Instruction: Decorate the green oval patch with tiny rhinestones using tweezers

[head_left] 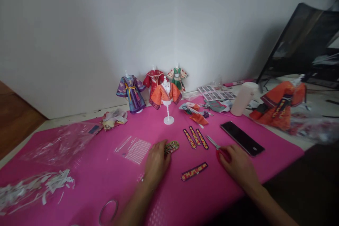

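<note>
While my right hand (237,162) curls round the red-handled scissors (217,146), beyond the right end of the lone strip (194,171), my left hand (156,159) covers part of a speckled oval piece (172,146) past its left end; whether it pinches, I cannot tell. The strip, nearer my right, slants away rightward, purple-edged, patterned yellow and red.

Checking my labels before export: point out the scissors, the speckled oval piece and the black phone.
Scissors (215,144): head view, on the metal blades.
Speckled oval piece (172,146): head view, on its uncovered part.
Black phone (241,137): head view, middle of its dark upper face.
</note>
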The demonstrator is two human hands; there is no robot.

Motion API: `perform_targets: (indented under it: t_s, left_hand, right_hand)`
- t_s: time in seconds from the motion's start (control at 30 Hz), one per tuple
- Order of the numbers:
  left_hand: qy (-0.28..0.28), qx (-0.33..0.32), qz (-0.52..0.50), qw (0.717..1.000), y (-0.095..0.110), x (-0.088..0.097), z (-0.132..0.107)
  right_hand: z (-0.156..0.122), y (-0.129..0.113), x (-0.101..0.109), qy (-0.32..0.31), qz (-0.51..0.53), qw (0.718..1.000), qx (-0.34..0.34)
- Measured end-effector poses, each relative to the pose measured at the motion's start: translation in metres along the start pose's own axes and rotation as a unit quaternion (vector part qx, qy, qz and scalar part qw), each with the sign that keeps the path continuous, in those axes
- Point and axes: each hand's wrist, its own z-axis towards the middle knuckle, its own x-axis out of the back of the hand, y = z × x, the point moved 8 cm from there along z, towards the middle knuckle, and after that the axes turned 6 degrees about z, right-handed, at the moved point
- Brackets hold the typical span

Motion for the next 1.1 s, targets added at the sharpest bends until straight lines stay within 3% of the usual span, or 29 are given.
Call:
perform_targets:
  t_s: [1.1]
  left_hand:
    - [-0.049, 0.025, -0.008, 0.998, -0.002, -0.014, -0.002]
  right_hand:
    - [-0.004, 0.013, -0.014, 0.003, 0.009, 1.000, 0.014]
